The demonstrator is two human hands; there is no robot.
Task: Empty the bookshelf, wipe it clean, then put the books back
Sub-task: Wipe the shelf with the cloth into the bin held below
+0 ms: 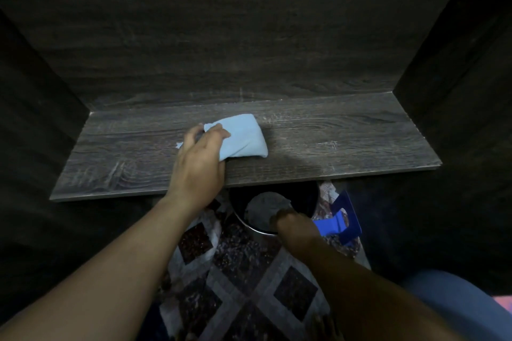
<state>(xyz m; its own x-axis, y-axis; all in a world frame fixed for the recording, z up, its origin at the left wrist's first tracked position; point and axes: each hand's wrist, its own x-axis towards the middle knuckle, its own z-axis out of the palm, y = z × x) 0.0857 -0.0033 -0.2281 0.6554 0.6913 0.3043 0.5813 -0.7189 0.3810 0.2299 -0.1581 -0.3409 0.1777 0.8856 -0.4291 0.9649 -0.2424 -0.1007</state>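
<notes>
The dark wood-grain shelf board [346, 144] carries no books and shows pale dusty streaks. A folded light blue cloth [243, 138] lies on it left of centre. My left hand [199, 158] grips the cloth's near left corner, fingers curled over its edge. Below the shelf's front edge, my right hand [293, 223] is curled over the near rim of a dark round container [304, 196] on the floor, with something grey inside it. No books are in view.
Dark side panels wall in the shelf at left [41, 108] and right [448, 97], with a back panel [235, 44] behind. A blue flat object [343, 219] lies right of the container on the patterned floor [243, 285]. My knee in blue fabric [457, 302] is at lower right.
</notes>
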